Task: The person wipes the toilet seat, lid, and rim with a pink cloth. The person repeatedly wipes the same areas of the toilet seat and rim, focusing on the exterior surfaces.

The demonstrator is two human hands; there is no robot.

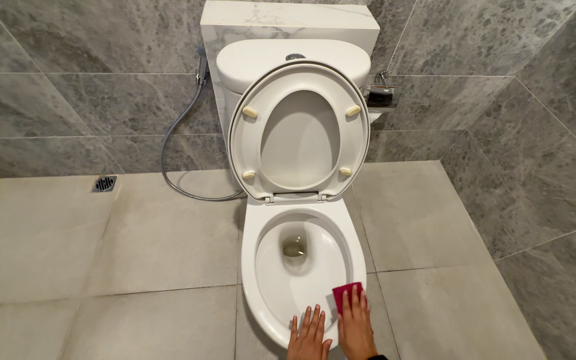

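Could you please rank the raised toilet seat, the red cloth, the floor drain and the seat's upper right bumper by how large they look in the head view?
1. raised toilet seat
2. red cloth, partly covered by the right hand
3. floor drain
4. upper right bumper

The cloth lies nearer the camera, so its lead over the drain is unsure.

- The toilet bowl (301,267), raised seat (299,133) and cistern (293,61) are seen in plain white.
- Cream-coloured buffers (250,112) are shown on the seat.
- A magenta cloth (345,295) is seen on the rim.
- The walls (75,87) are tiled in mottled grey marble.
- The floor (101,253) is laid in pale beige tiles.
- A grey hose (175,133) is seen.
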